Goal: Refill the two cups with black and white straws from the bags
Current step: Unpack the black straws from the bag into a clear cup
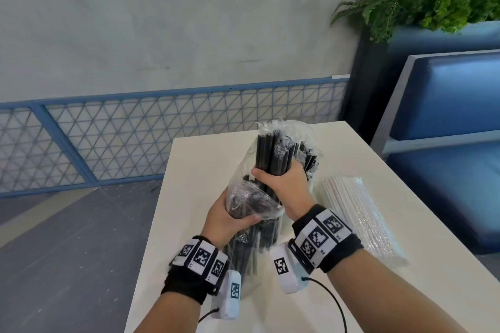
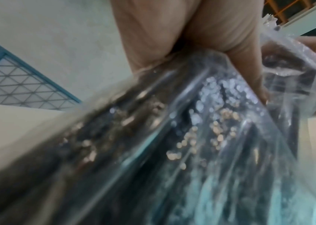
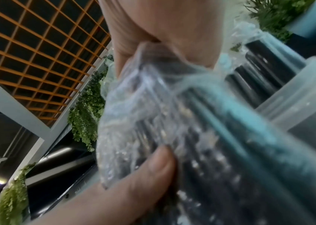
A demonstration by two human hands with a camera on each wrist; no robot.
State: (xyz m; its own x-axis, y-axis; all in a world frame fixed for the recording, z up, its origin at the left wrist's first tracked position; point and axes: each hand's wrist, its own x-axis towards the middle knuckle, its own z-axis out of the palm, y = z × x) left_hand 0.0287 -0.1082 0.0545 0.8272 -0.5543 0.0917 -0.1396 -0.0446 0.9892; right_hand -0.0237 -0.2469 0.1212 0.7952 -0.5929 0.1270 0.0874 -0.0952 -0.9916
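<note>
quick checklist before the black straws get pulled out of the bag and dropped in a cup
1. Right hand grips the black straws as a bundle: ok.
2. Left hand holds the clear bag lower down so that it can slide off: ok.
3. Bag mouth open at the top, with straw ends showing: ok.
4. Target cup located: cannot tell from the head view; the right wrist view shows a clear cup rim close by.
5. Straws free of the plastic: not ok, since film still wraps part of the bundle.
6. White straws bag lies aside on the table, out of the way: ok.
</note>
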